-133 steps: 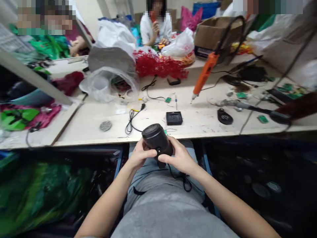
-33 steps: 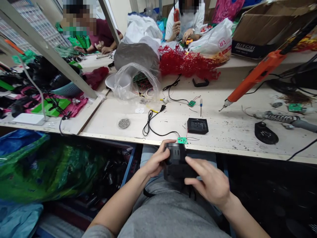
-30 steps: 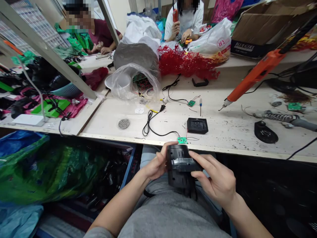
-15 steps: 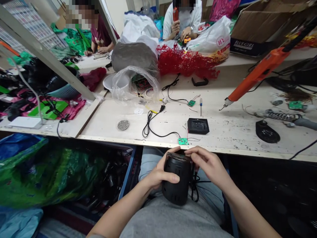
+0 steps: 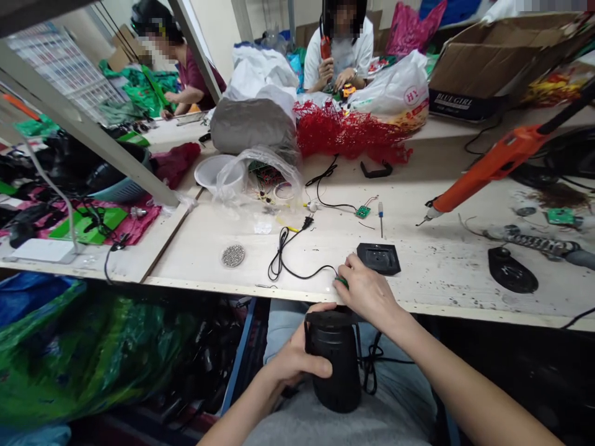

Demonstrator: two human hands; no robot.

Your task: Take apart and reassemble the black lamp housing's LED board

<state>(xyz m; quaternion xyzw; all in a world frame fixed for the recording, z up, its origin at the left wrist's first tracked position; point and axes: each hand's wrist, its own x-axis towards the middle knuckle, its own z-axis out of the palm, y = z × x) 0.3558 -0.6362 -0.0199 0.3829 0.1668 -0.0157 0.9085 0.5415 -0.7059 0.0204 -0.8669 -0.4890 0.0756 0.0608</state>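
My left hand [image 5: 304, 353] is wrapped round a black cylindrical plastic housing [image 5: 335, 365], which stands upright in my lap. A looped black cable [image 5: 370, 365] hangs at the housing's right side. At the table's front edge, my right hand [image 5: 365, 286] has its fingers closed on a small green circuit board [image 5: 343, 282], mostly hidden by the fingers. From that board a black power cord [image 5: 302, 272] runs left to a plug. Just behind my right hand lies a black rectangular plastic tray-like part [image 5: 383, 257].
On the table are a dish of small metal pieces [image 5: 233, 255], a screwdriver [image 5: 381, 218], another circuit board [image 5: 363, 212] and a flat black part [image 5: 511, 271]. An orange electric screwdriver [image 5: 488, 167] hangs at the right. A soldering iron [image 5: 539, 241] lies there too. Two people work behind.
My right hand has left the housing's top and reached forward to the circuit board, closing its fingers on it. My left hand still holds the housing, now tilted more upright.
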